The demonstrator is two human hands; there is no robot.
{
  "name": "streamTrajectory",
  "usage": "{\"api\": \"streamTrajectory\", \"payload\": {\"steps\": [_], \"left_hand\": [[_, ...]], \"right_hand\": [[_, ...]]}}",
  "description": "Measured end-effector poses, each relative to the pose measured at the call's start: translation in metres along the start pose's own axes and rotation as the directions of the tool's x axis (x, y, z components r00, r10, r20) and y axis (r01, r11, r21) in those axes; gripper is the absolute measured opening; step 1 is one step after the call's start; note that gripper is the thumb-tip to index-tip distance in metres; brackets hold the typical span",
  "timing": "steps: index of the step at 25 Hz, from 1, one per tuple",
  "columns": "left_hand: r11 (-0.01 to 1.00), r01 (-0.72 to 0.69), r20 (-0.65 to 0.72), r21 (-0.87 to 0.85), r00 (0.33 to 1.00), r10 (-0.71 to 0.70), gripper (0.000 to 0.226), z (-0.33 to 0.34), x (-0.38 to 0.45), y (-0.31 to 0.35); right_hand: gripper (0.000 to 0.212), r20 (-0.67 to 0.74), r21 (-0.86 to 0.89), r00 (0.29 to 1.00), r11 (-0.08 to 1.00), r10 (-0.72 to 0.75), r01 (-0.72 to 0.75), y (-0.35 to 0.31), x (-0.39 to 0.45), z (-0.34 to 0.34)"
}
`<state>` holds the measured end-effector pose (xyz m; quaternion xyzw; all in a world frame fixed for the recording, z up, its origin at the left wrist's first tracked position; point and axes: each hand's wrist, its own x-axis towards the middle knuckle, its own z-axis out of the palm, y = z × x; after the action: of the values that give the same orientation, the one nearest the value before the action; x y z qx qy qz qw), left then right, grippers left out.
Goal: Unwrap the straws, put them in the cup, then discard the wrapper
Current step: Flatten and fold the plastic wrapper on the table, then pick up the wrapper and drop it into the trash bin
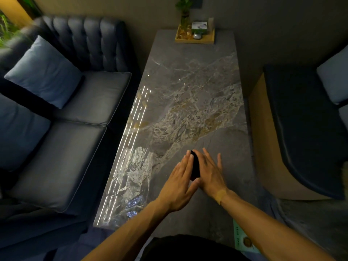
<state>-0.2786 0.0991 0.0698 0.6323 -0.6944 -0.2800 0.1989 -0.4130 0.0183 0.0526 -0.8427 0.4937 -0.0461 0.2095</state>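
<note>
A black bundle (194, 166), which looks like dark straws held together, stands on the marble table (188, 91) near its front. My left hand (180, 183) and my right hand (211, 172) press flat against it from either side, fingers stretched out and palms facing each other. Most of the bundle is hidden between the palms, so I cannot tell exactly what it is. A crumpled clear plastic wrapper (135, 172) lies spread on the table to the left of my hands, along the left edge. No cup shows in this view.
At the table's far end a wooden tray (194, 41) holds a glass vase with a plant (185, 21) and a small box (199, 27). A blue sofa (66, 110) runs along the left, a dark seat (301, 119) along the right. A green printed card (243, 240) lies at the near right corner.
</note>
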Motion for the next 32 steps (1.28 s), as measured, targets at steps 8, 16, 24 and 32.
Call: {"api": "streamTrajectory", "payload": {"steps": [8, 16, 24, 32], "left_hand": [[0.999, 0.043, -0.018, 0.03, 0.999, -0.043, 0.071, -0.016, 0.015, -0.006], [0.99, -0.014, 0.035, 0.137, 0.999, 0.01, 0.071, -0.016, 0.032, -0.007], [0.899, 0.327, -0.244, -0.291, 0.883, -0.401, 0.058, -0.011, -0.037, -0.038], [0.916, 0.352, 0.001, 0.193, 0.933, -0.359, 0.05, -0.011, -0.099, -0.053]], "right_hand": [[0.077, -0.008, -0.071, 1.0, 0.997, 0.022, -0.022, -0.004, 0.003, 0.004], [0.083, 0.029, -0.161, 0.999, 0.986, 0.036, -0.03, -0.003, 0.004, 0.007], [0.103, -0.191, 0.107, 0.982, 0.994, -0.003, 0.024, 0.019, -0.036, -0.011], [0.017, -0.267, -0.13, 0.894, 0.932, -0.361, 0.338, 0.036, -0.094, -0.016]]}}
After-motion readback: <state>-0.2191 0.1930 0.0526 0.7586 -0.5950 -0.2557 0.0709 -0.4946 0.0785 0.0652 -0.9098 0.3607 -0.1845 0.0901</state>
